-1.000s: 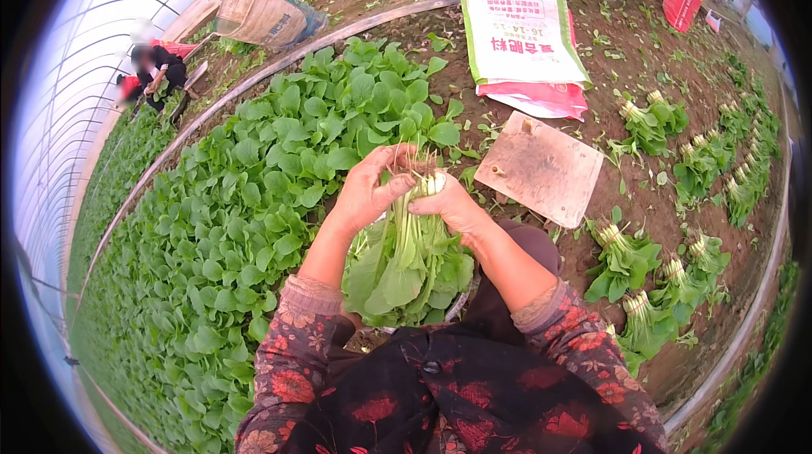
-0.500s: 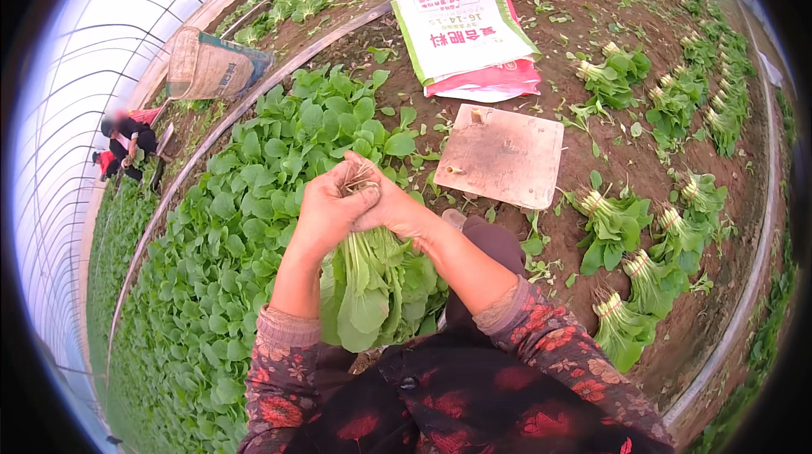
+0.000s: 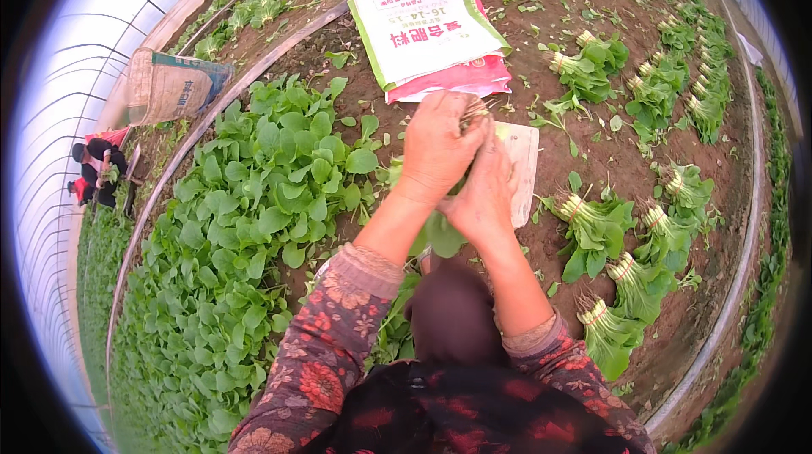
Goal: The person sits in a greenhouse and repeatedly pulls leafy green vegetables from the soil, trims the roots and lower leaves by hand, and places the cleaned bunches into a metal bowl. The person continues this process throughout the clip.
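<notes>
Head view, one item in hand: bunch of leafy greens (image 3: 440, 230), raised over the soil bed (image 3: 592, 141), root ends up between both hands. Left hand (image 3: 438, 148): fingers closed over the root end. Right hand (image 3: 484, 192): fingers wrapped round the stems just below, touching the left. Behind them: flat board (image 3: 523, 168); white-and-red sack (image 3: 431, 27). Right: tied bunches (image 3: 596, 225) laid in rows. Left: growing greens (image 3: 245, 225).

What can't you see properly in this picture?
- Bunch of greens: mostly hidden behind the left hand and right hand, head view.
- Flat board: partly covered by the hands.
- Person crouching at far left: too small and bent by the lens.
</notes>
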Tool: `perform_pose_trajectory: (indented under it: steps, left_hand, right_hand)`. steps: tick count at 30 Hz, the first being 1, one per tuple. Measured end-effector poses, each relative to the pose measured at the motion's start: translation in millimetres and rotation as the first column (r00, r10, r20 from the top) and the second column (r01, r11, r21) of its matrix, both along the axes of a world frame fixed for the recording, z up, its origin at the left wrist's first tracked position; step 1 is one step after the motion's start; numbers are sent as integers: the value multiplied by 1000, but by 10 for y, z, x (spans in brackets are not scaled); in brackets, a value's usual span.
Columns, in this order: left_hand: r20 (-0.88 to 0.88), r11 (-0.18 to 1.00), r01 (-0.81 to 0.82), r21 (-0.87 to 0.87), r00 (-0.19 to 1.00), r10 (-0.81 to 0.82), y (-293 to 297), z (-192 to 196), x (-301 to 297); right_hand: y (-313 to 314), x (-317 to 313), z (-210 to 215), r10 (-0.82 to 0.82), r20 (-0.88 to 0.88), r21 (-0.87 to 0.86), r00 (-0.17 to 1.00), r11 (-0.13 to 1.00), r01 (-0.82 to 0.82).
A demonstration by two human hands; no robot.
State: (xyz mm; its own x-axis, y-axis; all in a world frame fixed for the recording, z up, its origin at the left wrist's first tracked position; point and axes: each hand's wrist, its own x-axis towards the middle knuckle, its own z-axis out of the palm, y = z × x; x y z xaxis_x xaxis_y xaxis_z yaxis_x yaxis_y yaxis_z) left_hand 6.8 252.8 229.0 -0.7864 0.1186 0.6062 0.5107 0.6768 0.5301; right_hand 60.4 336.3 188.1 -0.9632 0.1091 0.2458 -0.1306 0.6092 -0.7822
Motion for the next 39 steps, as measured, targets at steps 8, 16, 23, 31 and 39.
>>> perform_pose_trajectory:
  steps: [8,16,23,31,39]
  left_hand:
    - [412,172,-376,911,860,-302,-83,-1700,-976]
    - [650,165,-630,759,714,-262,-880,-2869,-995]
    - [682,288,-635,717,724,-104,-1319,-2925,-684]
    - [815,300,-819,489,307,-491,-1121,-3176,-8]
    - [880,895,-403,191,474,25,-1495,-2880,156]
  right_hand:
    - [74,-955,-877,67,125,729,990,670,-137]
    - [-486,-1120,-1879,263,384,618,885,639,-458]
    - [-541,-1123,-1823,292,426,641,856,571,-514]
    - [-661,-985,-1874,293,380,714,878,510,-479]
    - [-724,-910,-1938,285,386,785,877,398,-475]
